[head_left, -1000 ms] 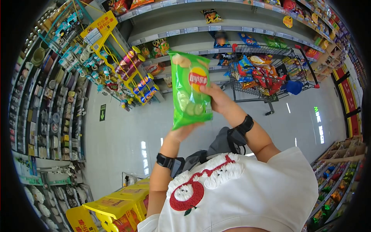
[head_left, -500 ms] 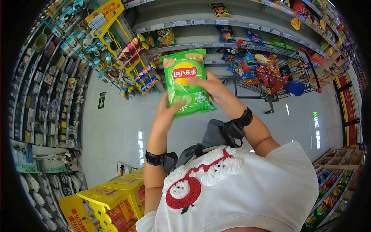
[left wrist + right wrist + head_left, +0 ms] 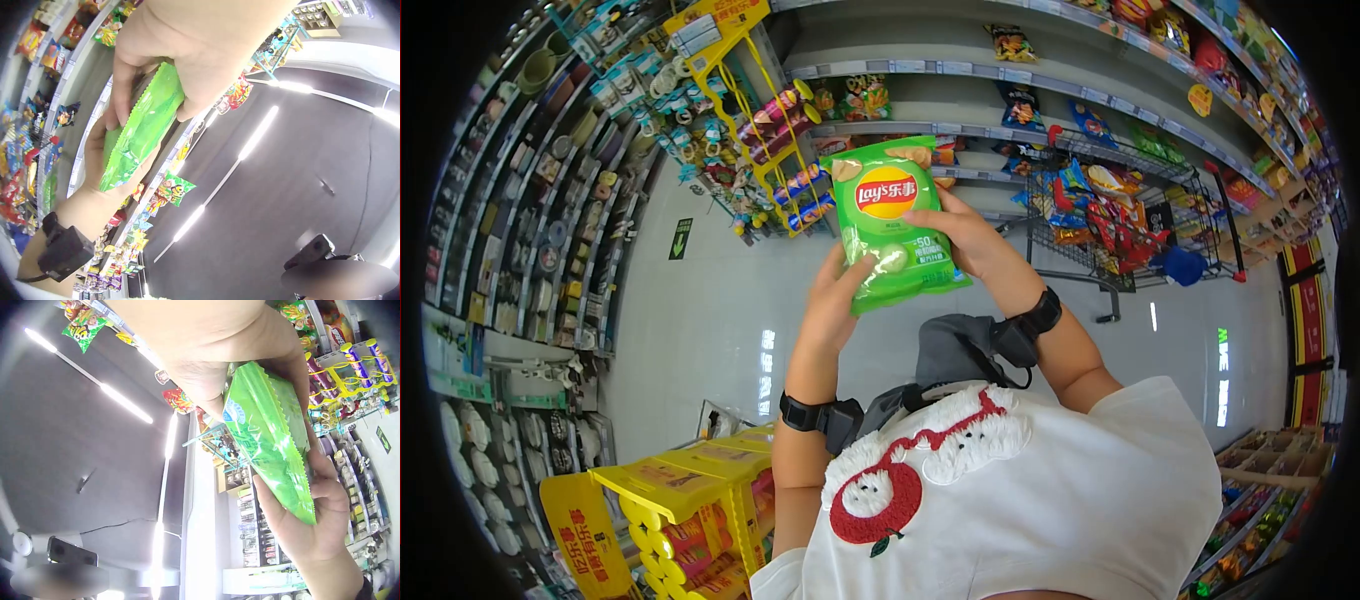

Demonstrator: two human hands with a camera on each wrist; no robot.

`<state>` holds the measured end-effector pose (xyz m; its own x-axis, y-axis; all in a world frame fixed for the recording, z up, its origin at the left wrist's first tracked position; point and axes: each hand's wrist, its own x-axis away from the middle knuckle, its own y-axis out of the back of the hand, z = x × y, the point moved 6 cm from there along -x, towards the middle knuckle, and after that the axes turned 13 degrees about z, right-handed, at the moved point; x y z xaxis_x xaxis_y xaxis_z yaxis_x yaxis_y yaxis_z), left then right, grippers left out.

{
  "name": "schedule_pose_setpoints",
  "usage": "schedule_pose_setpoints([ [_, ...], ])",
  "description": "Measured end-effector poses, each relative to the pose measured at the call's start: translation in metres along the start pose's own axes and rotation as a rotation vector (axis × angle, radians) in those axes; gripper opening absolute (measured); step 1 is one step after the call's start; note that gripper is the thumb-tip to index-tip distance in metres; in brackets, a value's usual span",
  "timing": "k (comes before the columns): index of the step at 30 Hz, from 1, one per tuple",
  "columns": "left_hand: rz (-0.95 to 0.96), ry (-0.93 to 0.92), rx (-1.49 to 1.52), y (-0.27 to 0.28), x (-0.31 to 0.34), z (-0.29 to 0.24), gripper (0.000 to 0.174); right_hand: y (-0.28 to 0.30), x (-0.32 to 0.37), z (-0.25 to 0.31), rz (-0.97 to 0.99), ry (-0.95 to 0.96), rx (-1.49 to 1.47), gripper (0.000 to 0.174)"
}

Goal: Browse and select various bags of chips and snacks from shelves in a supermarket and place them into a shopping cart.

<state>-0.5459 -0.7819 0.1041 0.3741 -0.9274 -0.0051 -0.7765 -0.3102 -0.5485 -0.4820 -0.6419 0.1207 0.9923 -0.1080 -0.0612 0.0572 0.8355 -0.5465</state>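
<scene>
In the head view a green Lay's bag of potato chips (image 3: 887, 225) is held up in front of the body, its printed front facing the head camera. The left hand (image 3: 830, 297) grips its lower left edge, thumb across the front. On the right edge the right hand (image 3: 972, 238) pinches the bag, thumb lying below the red and yellow logo. Both wrist views look at the bag's crimped bottom edge. There the left hand (image 3: 165, 53) and the right hand (image 3: 231, 347) each show fingers behind the bag and thumb in front.
A shopping cart (image 3: 1135, 215) with several snack bags stands ahead to the right, before shelves (image 3: 900, 45) holding a few snack bags. At the left, a yellow rack (image 3: 770, 130) of canned chips hangs near goods shelves. A yellow display stand (image 3: 690, 470) is by the left elbow.
The bag has turned from a tilted side view to face the head camera. The left hand came from beneath it to its left edge. Shelves and cart have shifted rightward in the head view.
</scene>
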Motion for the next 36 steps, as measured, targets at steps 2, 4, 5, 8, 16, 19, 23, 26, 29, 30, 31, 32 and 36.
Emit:
schedule_pose_setpoints([
  [2, -0.021, -0.004, 0.013, 0.002, 0.002, -0.004, 0.042, -0.005, -0.006, 0.004, 0.021, 0.017, -0.003, 0.059],
  [4, -0.033, -0.04, 0.045, 0.002, 0.009, -0.007, 0.042, -0.01, -0.009, 0.005, 0.046, 0.026, -0.025, 0.057],
  [5, -0.028, -0.078, 0.067, 0.002, 0.012, -0.011, 0.042, -0.008, -0.013, 0.004, 0.135, 0.089, -0.09, 0.062],
  [8, -0.006, -0.164, 0.298, -0.002, 0.023, -0.017, 0.041, -0.026, -0.017, 0.003, 0.504, 0.236, -0.401, 0.067],
  [16, 0.704, 0.065, 1.104, -0.043, 0.013, 0.033, 0.057, -0.041, -0.029, -0.041, 0.612, -0.005, -0.394, 0.072],
  [19, 0.741, 0.107, 1.001, -0.037, 0.009, 0.044, 0.06, -0.043, -0.015, -0.012, 0.456, 0.033, -0.354, 0.064],
  [23, 0.191, 0.052, 0.195, -0.012, 0.01, 0.021, 0.069, -0.037, -0.018, 0.016, 0.248, 0.112, -0.2, 0.044],
  [26, 0.376, -0.07, 0.58, -0.007, 0.02, -0.008, 0.065, -0.038, -0.017, 0.029, 0.138, 0.121, -0.031, 0.04],
  [29, 0.335, -0.094, 0.416, 0.001, 0.028, -0.017, 0.062, -0.04, -0.014, 0.029, 0.113, 0.088, 0.049, 0.04],
  [30, 0.338, -0.093, 0.325, -0.003, 0.027, -0.021, 0.061, -0.04, -0.014, 0.029, 0.114, 0.075, 0.06, 0.041],
  [31, 0.34, -0.091, 0.234, -0.008, 0.026, -0.027, 0.06, -0.041, -0.013, 0.03, 0.114, 0.066, 0.054, 0.04],
  [32, 0.342, -0.089, 0.144, -0.013, 0.026, -0.029, 0.06, -0.041, -0.012, 0.031, 0.113, 0.057, 0.048, 0.04],
  [36, 0.258, -0.042, 0.137, -0.016, 0.027, -0.019, 0.063, -0.033, -0.007, 0.027, 0.108, 0.005, 0.098, 0.039],
])
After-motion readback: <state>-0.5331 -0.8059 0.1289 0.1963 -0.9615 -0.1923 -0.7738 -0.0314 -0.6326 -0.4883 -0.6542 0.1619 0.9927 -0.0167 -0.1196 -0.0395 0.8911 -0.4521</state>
